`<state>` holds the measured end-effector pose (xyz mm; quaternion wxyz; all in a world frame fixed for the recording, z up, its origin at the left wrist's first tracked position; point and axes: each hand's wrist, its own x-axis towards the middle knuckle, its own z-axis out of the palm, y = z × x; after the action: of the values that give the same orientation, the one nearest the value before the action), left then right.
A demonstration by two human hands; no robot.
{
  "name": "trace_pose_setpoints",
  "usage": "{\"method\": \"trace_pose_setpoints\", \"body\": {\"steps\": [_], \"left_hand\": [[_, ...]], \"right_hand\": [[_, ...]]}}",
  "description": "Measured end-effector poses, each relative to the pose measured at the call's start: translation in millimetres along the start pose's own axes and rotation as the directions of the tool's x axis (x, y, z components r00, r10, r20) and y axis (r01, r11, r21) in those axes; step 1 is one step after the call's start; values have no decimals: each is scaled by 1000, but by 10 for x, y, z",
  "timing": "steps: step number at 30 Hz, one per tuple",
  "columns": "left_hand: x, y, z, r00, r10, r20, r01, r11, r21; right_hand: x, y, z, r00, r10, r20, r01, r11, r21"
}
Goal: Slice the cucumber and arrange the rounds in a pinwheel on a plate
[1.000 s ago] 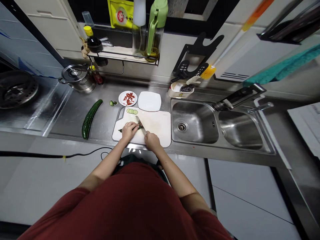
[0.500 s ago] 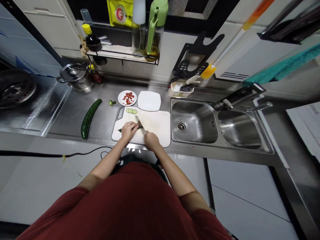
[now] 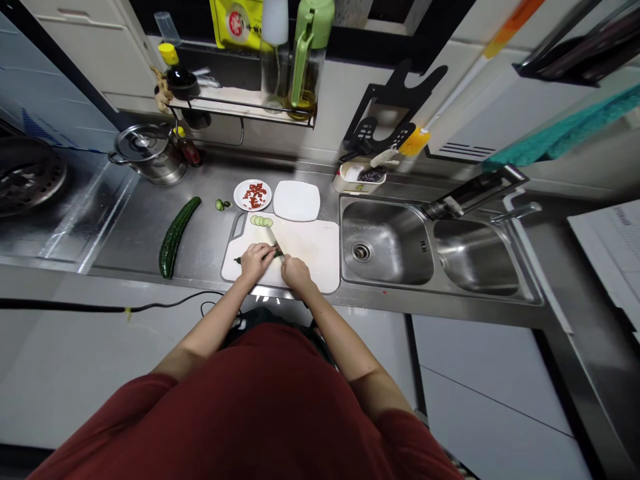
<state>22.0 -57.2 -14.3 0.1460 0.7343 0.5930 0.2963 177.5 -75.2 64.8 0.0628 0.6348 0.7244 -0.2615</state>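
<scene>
On the white cutting board [image 3: 315,257], my left hand [image 3: 255,262] presses down on a thin dark green vegetable [image 3: 237,261], whose pointed end sticks out to the left. My right hand [image 3: 296,273] grips a knife [image 3: 273,239] with its blade at the vegetable's right end, close beside my left fingers. Several pale green round slices [image 3: 261,221] lie in a row at the board's upper left. Behind the board are a white plate of chopped red pieces [image 3: 253,195] and a bare white plate [image 3: 297,201].
A whole cucumber [image 3: 177,237] and small green end pieces [image 3: 220,205] lie left of the board. The steel pot [image 3: 153,157] stands at the back left. A double sink [image 3: 387,243] adjoins the board's right, with a utensil holder [image 3: 359,180] behind it.
My right hand and the knife have shifted slightly left, and the blade now sits nearer my left fingers. My left hand stays on the vegetable. The whole view has shifted a little.
</scene>
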Motion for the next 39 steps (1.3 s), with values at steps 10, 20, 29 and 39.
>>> {"method": "trace_pose_setpoints", "body": {"steps": [10, 20, 29, 39], "left_hand": [[7, -17, 29, 1000, 12, -23, -13, 1000, -15], [3, -34, 50, 999, 19, -40, -19, 1000, 18], [0, -35, 42, 999, 27, -38, -26, 999, 26], [-1, -44, 59, 999, 33, -38, -32, 999, 26]], "right_hand": [[-297, 183, 46, 993, 44, 106, -42, 999, -23], [-180, 122, 18, 995, 31, 96, -29, 999, -27], [41, 3, -21, 997, -4, 73, 6, 1000, -23], [-157, 130, 94, 996, 28, 91, -24, 999, -42]]}}
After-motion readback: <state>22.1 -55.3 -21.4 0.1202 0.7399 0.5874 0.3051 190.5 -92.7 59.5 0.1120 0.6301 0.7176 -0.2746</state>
